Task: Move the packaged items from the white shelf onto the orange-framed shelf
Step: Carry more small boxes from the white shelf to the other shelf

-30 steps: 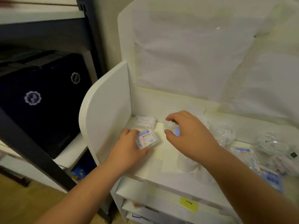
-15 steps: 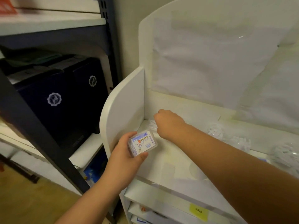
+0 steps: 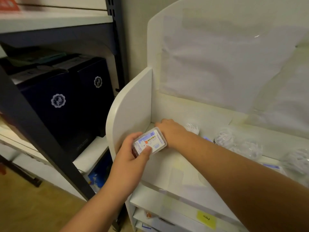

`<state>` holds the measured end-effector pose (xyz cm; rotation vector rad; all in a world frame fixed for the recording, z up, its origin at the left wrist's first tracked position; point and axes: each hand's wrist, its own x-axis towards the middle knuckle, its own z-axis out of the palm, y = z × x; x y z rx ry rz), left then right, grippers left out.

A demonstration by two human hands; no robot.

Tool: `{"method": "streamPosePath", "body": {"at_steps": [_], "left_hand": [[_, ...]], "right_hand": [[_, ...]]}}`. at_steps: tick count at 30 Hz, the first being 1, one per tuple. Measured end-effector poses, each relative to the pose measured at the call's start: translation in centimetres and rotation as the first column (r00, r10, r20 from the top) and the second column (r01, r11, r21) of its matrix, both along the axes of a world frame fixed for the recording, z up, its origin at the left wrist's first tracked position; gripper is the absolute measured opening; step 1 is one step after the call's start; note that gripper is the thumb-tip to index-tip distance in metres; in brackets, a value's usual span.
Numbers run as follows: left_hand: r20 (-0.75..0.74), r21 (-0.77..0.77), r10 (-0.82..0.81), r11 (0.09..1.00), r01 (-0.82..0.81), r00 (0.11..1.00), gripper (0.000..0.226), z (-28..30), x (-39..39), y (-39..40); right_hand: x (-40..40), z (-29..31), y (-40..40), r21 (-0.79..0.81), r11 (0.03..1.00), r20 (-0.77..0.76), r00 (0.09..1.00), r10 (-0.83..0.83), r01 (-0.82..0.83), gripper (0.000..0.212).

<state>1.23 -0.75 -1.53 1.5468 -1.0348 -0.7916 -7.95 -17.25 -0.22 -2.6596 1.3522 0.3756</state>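
Note:
My left hand (image 3: 132,158) grips a small clear plastic box with a blue and white label (image 3: 150,142), held just above the front left of the white shelf (image 3: 175,166). At the shelf's back left corner, my right hand (image 3: 170,131) shows its back to me. Its fingers curl down over the spot where a small clear packet lay, and the packet is hidden beneath them. More clear packets (image 3: 224,138) lie along the back of the shelf to the right. No orange frame is in view.
The shelf's white side panel (image 3: 132,104) stands right beside both hands. To the left is a dark metal rack (image 3: 41,131) holding navy boxes (image 3: 58,101). Lower white shelves with a yellow tag (image 3: 206,218) sit below.
My left hand has lifted the labelled box off the shelf toward me. My right hand has reached left into the back corner, over the small clear packet.

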Motion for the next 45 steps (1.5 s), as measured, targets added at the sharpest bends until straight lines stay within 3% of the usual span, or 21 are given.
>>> {"method": "streamPosePath", "body": {"at_steps": [3,7,10,13,16,19,22,28,30,38,45], "left_hand": [[-0.022,-0.039,-0.011,0.999,0.010,1.000,0.036,0.4,0.0,-0.2],[-0.064,-0.085,-0.027,0.996,0.021,0.998,0.036,1.5,-0.2,-0.8],[-0.094,-0.125,-0.029,0.992,0.017,0.995,0.036,2.6,-0.4,-1.3],[-0.104,-0.145,-0.016,0.989,0.001,0.994,0.033,3.7,-1.2,-1.7],[-0.098,-0.168,-0.023,0.986,0.006,0.995,0.029,5.0,-2.9,-2.1],[-0.072,-0.192,-0.054,0.981,0.040,0.996,0.030,6.2,-5.7,-2.4],[-0.064,-0.208,-0.117,0.973,0.101,0.991,0.032,7.2,-9.6,-2.3],[-0.050,-0.241,-0.308,0.927,0.288,0.950,0.034,8.5,-20.4,0.2],[-0.045,-0.241,-0.347,0.914,0.327,0.937,0.034,8.8,-24.5,1.8],[-0.045,-0.224,-0.503,0.847,0.482,0.863,0.032,9.1,-40.3,8.8],[-0.015,-0.199,-0.648,0.748,0.633,0.762,0.030,9.4,-53.1,14.5]], "right_hand": [[-0.4,0.2,0.7,0.039,0.999,0.043,0.999,0.011,-0.012,0.059],[-1.4,0.0,1.3,0.050,0.999,0.279,0.960,-0.011,-0.004,0.023],[-3.7,1.8,1.7,0.043,0.996,0.452,0.887,-0.094,0.084,0.019],[-7.6,4.3,3.0,0.147,0.969,0.651,0.717,-0.247,0.200,0.027],[-12.3,6.1,4.6,0.179,0.939,0.758,0.568,-0.321,0.293,0.035],[-17.5,7.2,6.8,0.251,0.892,0.870,0.317,-0.378,0.375,0.031],[-23.0,8.2,10.3,0.319,0.852,0.913,0.105,-0.394,0.416,0.022],[-34.6,9.2,18.4,0.400,0.784,0.915,-0.155,-0.374,0.474,0.017],[-38.5,9.5,21.5,0.412,0.759,0.910,-0.192,-0.366,0.505,0.014],[-52.8,9.8,33.1,0.392,0.693,0.914,-0.170,-0.369,0.604,0.007],[-64.3,9.2,41.0,0.394,0.622,0.918,-0.249,-0.309,0.676,0.013]]}}
